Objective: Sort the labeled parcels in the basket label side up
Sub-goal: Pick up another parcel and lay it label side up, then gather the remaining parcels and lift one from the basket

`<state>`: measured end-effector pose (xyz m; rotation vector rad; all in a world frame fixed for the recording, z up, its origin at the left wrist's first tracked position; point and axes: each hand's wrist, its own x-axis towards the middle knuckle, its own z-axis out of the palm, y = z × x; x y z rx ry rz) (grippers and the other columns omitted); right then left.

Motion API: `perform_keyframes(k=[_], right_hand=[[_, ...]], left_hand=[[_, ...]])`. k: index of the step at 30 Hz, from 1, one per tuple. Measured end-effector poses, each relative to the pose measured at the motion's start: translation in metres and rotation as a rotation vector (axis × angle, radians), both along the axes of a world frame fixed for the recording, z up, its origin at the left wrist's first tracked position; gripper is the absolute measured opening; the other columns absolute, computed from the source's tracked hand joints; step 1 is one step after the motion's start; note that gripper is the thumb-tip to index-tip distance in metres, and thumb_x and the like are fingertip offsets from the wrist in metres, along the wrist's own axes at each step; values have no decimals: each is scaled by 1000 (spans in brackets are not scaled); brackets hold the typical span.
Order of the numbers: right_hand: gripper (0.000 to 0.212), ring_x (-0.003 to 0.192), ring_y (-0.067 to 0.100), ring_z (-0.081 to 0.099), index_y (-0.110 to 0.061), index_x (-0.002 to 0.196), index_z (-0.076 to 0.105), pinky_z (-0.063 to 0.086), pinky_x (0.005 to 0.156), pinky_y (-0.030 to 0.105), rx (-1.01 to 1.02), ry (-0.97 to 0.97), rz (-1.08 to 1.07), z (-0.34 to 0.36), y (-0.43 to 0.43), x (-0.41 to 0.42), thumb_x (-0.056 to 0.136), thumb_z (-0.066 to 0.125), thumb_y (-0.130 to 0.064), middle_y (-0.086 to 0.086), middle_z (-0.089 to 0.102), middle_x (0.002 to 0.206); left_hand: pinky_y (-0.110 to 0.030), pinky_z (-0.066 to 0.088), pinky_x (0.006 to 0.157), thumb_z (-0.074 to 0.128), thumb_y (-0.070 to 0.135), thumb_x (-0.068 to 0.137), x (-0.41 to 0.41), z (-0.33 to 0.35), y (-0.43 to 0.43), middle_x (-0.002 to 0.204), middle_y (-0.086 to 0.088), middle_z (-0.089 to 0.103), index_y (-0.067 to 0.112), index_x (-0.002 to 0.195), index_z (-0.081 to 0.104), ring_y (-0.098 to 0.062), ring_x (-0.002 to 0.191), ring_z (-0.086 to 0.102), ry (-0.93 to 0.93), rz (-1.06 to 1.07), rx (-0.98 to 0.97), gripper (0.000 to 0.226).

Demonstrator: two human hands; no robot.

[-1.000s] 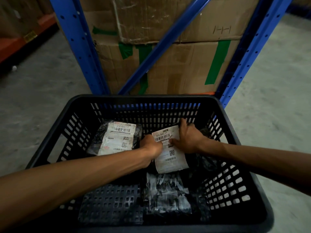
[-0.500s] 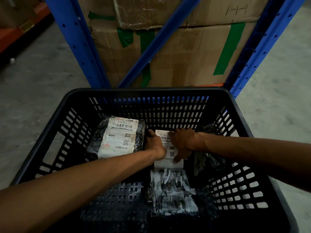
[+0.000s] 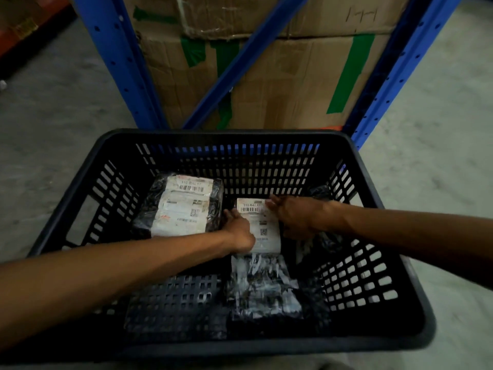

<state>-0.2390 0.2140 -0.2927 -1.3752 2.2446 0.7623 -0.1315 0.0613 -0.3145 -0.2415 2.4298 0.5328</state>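
A black slotted basket (image 3: pixel 112 145) holds several black plastic-wrapped parcels. One parcel (image 3: pixel 184 206) lies at the back left with its white labels facing up. A second parcel (image 3: pixel 262 231) lies in the back middle, white label up, flat on the basket floor. My left hand (image 3: pixel 238 229) grips its left edge. My right hand (image 3: pixel 296 216) rests on its right edge and top corner, fingers spread over it. In front of it lies a parcel (image 3: pixel 262 287) in shiny black wrap with no label showing. More black wrap (image 3: pixel 324 241) sits under my right wrist, partly hidden.
Blue steel rack uprights (image 3: pixel 117 62) and a diagonal brace (image 3: pixel 240 62) stand just behind the basket, with taped cardboard boxes (image 3: pixel 293 84) stacked inside. Grey concrete floor (image 3: pixel 53 108) lies on both sides. The basket's front left floor (image 3: pixel 173 300) is bare grid.
The labelled parcel in both hands went down from a tilted, lifted pose to lying flat on the basket floor. My right hand shifted toward its top right corner.
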Motion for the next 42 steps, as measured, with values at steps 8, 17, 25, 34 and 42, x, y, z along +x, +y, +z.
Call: perform_keyframes(k=[8, 17, 25, 34, 42], right_hand=[[55, 141, 37, 41, 10, 147, 29, 60, 83, 41, -183, -33, 305, 14, 70, 104, 94, 20, -1, 29, 40, 151], [54, 146, 42, 24, 12, 151, 13, 45, 98, 51, 50, -46, 187, -26, 44, 107, 106, 21, -17, 35, 16, 158], [80, 146, 21, 32, -9, 156, 14, 25, 117, 21, -103, -599, -112, 38, 63, 74, 92, 61, -17, 10, 28, 161], [41, 111, 13, 69, -25, 125, 60, 53, 98, 30, -478, -1223, -957, 99, 70, 44, 85, 62, -32, 1, 72, 123], [47, 44, 24, 66, -11, 95, 60, 59, 55, 38, -897, -935, -1546, 99, 36, 22, 94, 48, -56, 10, 67, 67]], left_hand=[[-39, 34, 115, 48, -7, 94, 92, 33, -10, 164, -19, -15, 6, 154, -22, -34, 149, 26, -138, -604, -249, 93], [-52, 36, 110, 41, 31, 102, 87, 5, -9, 160, -35, -1, -13, 152, 0, -46, 146, 23, -75, -832, -345, 78], [-29, 15, 125, 44, 42, 100, 95, 11, -51, 168, -3, 2, 19, 159, -5, -15, 154, 7, -13, -556, 143, 80], [-14, 38, 105, 34, 81, 72, 101, 46, -62, 129, 41, 51, 58, 123, 53, 8, 123, 49, 36, 307, 668, 60], [-23, 55, 67, 65, 50, 86, 43, 83, -38, 102, 6, 80, 26, 118, 71, -8, 84, 75, 202, 617, 811, 40]])
